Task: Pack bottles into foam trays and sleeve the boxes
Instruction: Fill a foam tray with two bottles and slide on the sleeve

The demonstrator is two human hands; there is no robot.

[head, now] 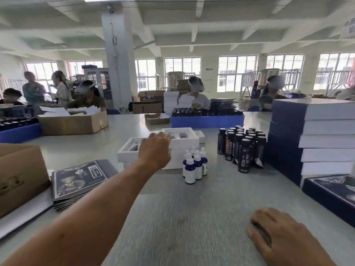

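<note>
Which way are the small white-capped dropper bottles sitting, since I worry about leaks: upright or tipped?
Upright. The dropper bottles all stand on their bases on the table, white caps pointing up, clustered beside the foam tray.

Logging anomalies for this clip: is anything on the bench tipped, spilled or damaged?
Nothing stands out. The dropper bottles and dark bottles stand upright in clusters, the foam trays lie flat, and the stacked boxes sit fairly square. No spill shows.

Dropper bottles (195,163) beside foam trays (178,143)
</note>
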